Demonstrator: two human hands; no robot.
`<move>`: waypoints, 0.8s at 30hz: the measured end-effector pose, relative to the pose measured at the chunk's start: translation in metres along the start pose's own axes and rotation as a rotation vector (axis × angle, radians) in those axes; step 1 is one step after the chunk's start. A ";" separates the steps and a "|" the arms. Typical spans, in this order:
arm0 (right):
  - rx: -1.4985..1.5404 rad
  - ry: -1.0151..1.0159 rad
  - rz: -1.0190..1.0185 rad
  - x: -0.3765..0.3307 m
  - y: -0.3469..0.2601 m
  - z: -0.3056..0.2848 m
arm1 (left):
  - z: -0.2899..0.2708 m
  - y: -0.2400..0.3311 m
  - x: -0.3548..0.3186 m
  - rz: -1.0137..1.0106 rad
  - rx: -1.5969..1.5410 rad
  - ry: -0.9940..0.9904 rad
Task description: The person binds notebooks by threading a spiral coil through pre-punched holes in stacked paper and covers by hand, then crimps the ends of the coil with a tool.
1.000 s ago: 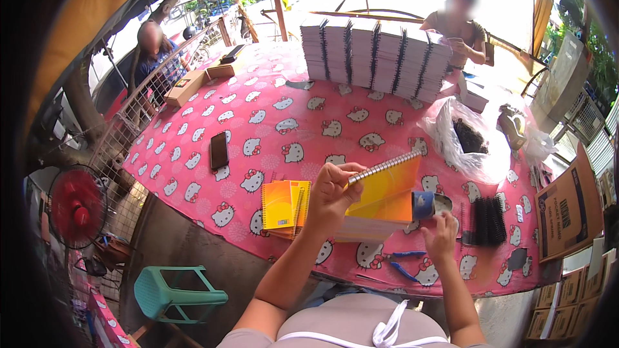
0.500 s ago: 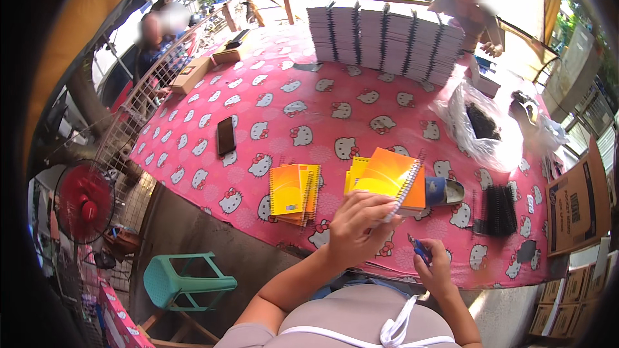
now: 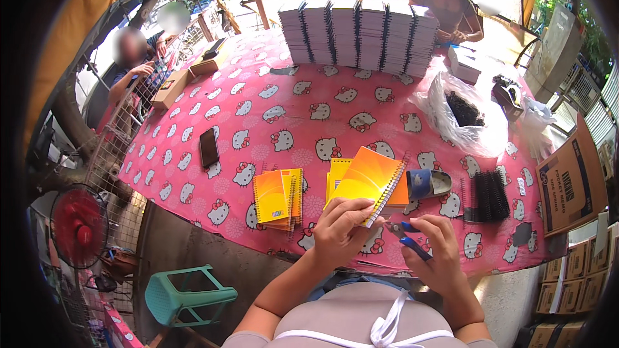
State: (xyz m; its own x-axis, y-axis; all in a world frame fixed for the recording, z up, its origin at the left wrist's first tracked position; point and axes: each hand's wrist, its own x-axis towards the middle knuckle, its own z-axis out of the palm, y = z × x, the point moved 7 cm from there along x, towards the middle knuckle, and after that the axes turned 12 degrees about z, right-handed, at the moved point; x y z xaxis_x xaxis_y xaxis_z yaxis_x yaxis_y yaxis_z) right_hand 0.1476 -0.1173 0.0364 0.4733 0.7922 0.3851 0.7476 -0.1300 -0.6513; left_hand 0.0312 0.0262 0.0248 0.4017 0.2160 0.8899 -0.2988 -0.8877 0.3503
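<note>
My left hand [image 3: 340,232] is closed on the lower edge of a yellow-and-orange spiral notebook [image 3: 366,179], held tilted above the table. Blue-handled pliers [image 3: 414,247] are in my right hand [image 3: 440,250], their handles spread apart. The jaws point at the lower end of the notebook's wire spiral; whether they touch it I cannot tell. More yellow and orange notebooks [image 3: 340,169] lie partly hidden behind the held one. A small stack of yellow spiral notebooks [image 3: 271,203] rests to the left.
A blue tape-like roll [image 3: 420,183] and black spiral coils [image 3: 488,196] lie to the right. Beyond are a plastic bag [image 3: 438,116] with black contents, a phone [image 3: 209,148] and tall stacks of bound pads [image 3: 358,35]. A cardboard box [image 3: 570,187] stands right. Two people are across the table.
My right hand has lifted the pliers toward the notebook's spiral, and their handles have spread. The notebook stays in my left hand. The whole view has shifted slightly.
</note>
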 end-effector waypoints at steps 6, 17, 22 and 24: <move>-0.152 0.002 -0.034 0.004 -0.011 0.001 | -0.001 0.002 0.003 -0.051 0.034 0.086; 0.422 -0.399 0.411 -0.005 0.031 0.025 | 0.007 0.010 -0.002 0.077 0.082 0.000; 1.040 -0.592 0.703 -0.019 0.044 0.060 | -0.002 0.008 0.011 0.192 0.088 -0.001; 0.636 -0.406 0.373 -0.009 0.034 0.049 | -0.026 -0.006 0.012 0.184 0.168 0.021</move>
State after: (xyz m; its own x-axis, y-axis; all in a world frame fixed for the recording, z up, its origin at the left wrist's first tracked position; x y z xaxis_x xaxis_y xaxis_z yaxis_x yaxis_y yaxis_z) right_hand 0.1459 -0.0990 -0.0214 0.3417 0.9328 -0.1144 0.1131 -0.1617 -0.9803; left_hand 0.0154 0.0444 0.0412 0.3349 0.0510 0.9409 -0.2168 -0.9676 0.1296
